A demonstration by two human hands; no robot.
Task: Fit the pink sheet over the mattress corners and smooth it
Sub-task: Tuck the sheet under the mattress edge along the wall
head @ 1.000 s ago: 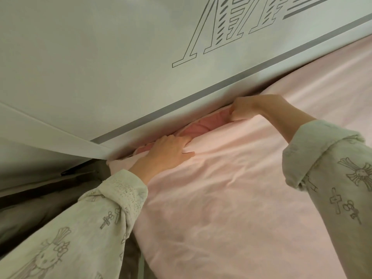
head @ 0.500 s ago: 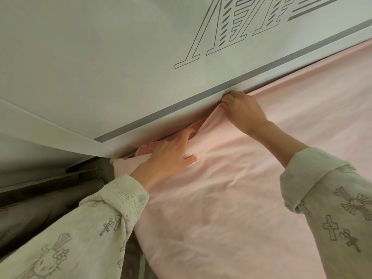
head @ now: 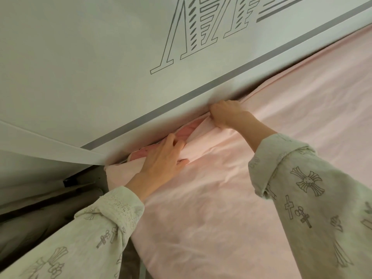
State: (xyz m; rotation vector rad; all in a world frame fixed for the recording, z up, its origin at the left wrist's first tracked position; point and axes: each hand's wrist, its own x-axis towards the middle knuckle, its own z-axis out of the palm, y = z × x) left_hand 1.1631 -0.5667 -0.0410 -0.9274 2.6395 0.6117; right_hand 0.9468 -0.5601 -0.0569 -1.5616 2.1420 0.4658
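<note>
The pale pink sheet (head: 231, 188) covers the mattress, wrinkled near the far-left corner. A darker pink quilted layer (head: 187, 130) of the mattress shows at that edge, where the sheet is pulled back. My left hand (head: 163, 160) lies on the sheet by the corner, fingers curled over the bunched hem and thumb on top. My right hand (head: 227, 113) grips the sheet's edge right against the white curtain wall, fingers curled into the fabric. The gap behind the mattress is hidden.
A white fabric curtain (head: 100, 67) with a grey stripe and outlined lettering hangs close along the mattress's far side. A dark frame bar (head: 70, 181) and grey fabric (head: 40, 218) lie to the left, below the corner.
My right hand has curled into a tighter grip on the sheet edge and drawn it back, baring more darker pink padding. My left hand stays at the corner, fingers now hooked over the hem.
</note>
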